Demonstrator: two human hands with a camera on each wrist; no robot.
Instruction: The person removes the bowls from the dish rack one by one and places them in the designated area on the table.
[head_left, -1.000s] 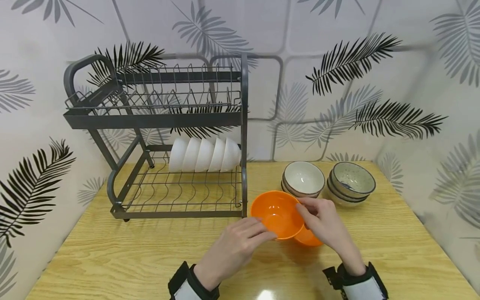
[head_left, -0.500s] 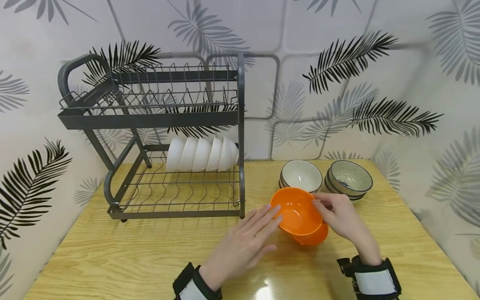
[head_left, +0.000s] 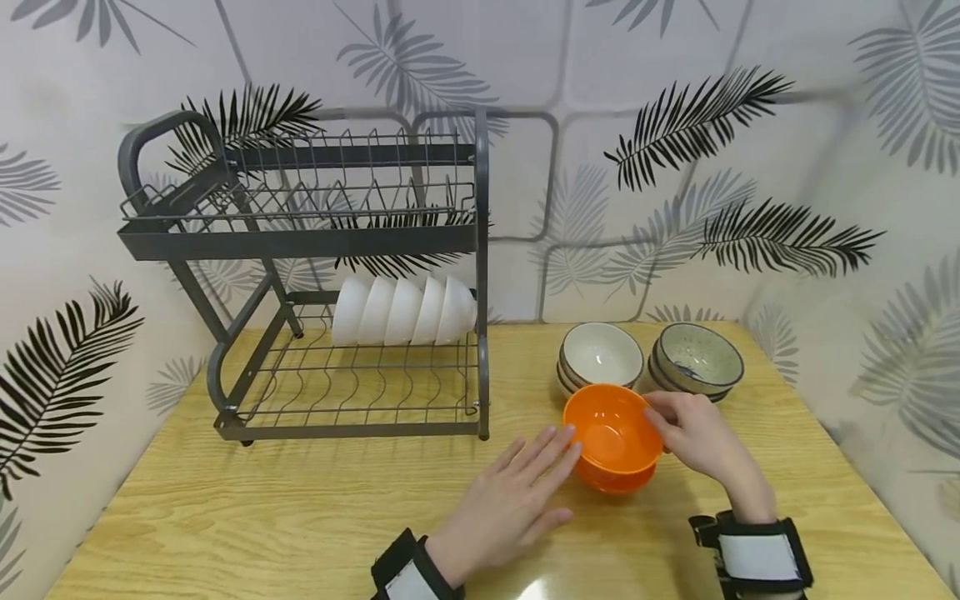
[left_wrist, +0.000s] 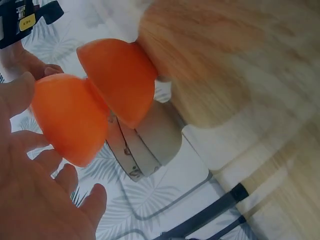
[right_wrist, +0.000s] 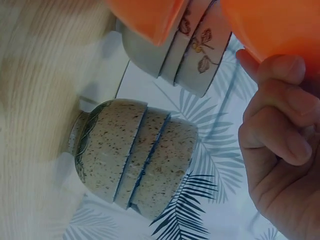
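An orange bowl [head_left: 609, 429] is raised over a second orange bowl [head_left: 617, 482] that stands on the table. My right hand [head_left: 701, 442] pinches the raised bowl by its right rim, thumb inside and fingers beneath. At the left side of that rim, the extended fingertips of my left hand [head_left: 513, 500] come right up to it. From the left wrist, the raised bowl [left_wrist: 70, 117] shows its outside, tilted and overlapping the lower bowl [left_wrist: 120, 80]. Curled fingers of the right hand [right_wrist: 285, 110] lie against the bowl's outer wall in the right wrist view.
Behind the orange bowls are a stack of cream bowls [head_left: 602, 354] with brown rims and a stack of speckled bowls [head_left: 699, 358]. A dark two-tier dish rack [head_left: 345, 432] stands left, with several white bowls [head_left: 405, 311] on edge in its lower tier. A patterned wall backs the table.
The raised orange bowl has moved right, over the lower one, with the right hand. My left hand has let go of the rim, straightened its fingers and followed rightward.
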